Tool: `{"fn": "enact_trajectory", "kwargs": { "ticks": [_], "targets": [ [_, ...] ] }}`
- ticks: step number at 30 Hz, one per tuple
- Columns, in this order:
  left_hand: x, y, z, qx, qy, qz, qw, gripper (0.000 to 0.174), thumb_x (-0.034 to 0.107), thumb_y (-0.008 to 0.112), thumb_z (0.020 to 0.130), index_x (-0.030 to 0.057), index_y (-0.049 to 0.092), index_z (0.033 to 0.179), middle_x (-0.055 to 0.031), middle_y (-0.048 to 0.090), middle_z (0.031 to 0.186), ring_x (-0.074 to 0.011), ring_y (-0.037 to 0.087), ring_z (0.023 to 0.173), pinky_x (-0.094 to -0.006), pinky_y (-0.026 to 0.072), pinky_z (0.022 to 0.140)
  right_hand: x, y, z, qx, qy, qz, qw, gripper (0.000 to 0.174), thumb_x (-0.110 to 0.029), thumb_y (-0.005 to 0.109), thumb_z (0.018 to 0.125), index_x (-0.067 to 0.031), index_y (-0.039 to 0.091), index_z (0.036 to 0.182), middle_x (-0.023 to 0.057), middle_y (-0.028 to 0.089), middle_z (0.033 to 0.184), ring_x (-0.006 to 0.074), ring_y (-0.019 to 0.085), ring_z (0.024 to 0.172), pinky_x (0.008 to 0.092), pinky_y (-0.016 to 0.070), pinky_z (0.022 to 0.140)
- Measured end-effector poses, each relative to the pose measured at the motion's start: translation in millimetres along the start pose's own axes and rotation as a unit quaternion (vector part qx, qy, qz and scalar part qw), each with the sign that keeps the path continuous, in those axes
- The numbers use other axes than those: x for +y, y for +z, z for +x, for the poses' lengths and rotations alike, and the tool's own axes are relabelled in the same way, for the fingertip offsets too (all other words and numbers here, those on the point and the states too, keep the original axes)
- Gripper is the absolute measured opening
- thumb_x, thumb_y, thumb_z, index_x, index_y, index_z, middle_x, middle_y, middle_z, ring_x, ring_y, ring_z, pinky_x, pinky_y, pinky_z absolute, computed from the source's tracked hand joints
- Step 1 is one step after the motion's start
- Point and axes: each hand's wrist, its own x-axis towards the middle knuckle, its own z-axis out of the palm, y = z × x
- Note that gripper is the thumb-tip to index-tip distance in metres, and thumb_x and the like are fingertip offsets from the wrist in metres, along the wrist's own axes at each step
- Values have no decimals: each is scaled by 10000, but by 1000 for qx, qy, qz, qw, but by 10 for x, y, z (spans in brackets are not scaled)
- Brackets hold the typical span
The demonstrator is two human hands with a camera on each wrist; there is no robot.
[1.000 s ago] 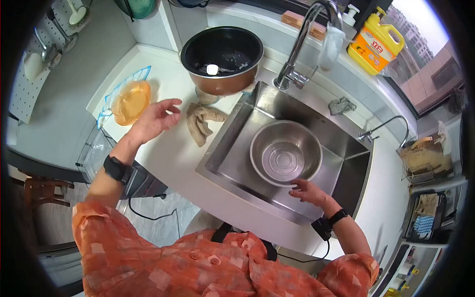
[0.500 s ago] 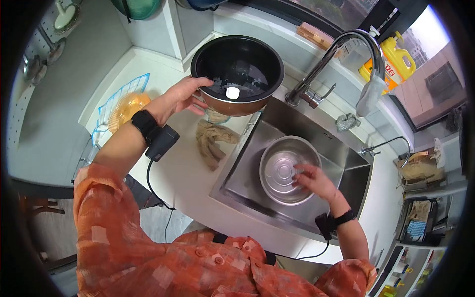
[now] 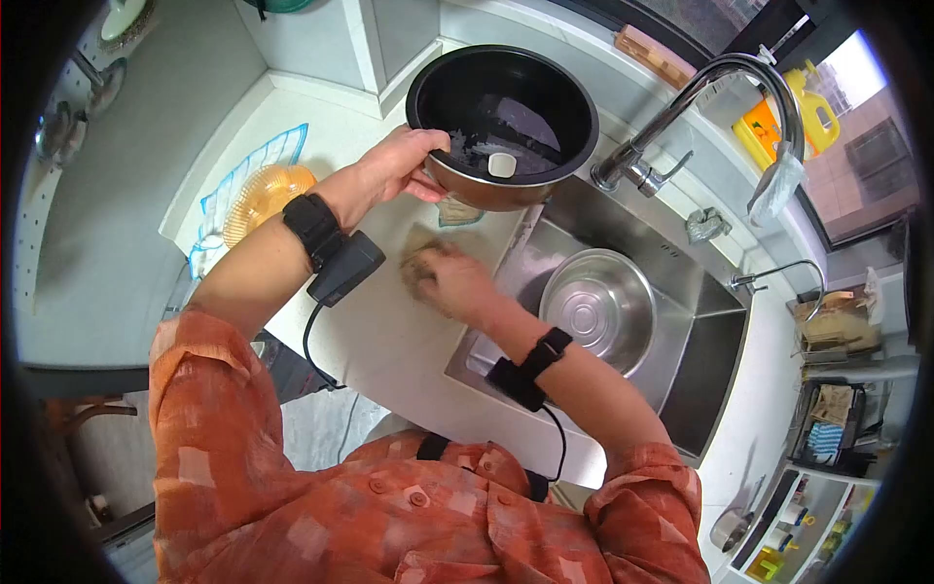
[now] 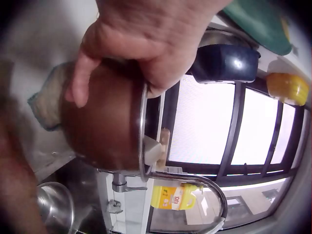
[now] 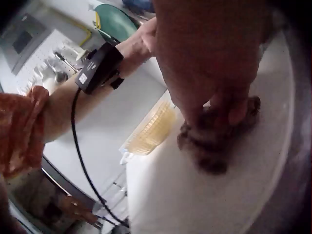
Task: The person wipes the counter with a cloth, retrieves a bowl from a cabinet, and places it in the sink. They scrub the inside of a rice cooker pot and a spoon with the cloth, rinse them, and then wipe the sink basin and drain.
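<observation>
At the white counter beside the steel sink [image 3: 689,326], left hand [image 3: 397,165] clamped on rim of round copper-brown, black-lined pot [image 3: 516,187], right hand [image 3: 455,284] pinching crumpled tan cloth [image 3: 418,255].

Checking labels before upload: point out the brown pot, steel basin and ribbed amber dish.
Brown pot [image 4: 105,122]: left wrist view, on its outer wall.
Steel basin [image 3: 585,313]: head view, on its inside bottom.
Ribbed amber dish [image 5: 155,127]: right wrist view, on its side.
</observation>
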Motion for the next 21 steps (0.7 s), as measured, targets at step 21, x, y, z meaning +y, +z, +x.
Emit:
{"fn": "enact_trajectory", "kwargs": {
  "ticks": [21],
  "targets": [
    [-12,-50,8,-1,-6,-22,1000,277,126,504,716,-76,538,903,-200,621,787,-300,637,656,-370,555,586,199,-10,457,137,33,-194,971,142,-55,474,768,10,584,831,163,615,864,303,613,792,385,494,693]
  ]
}}
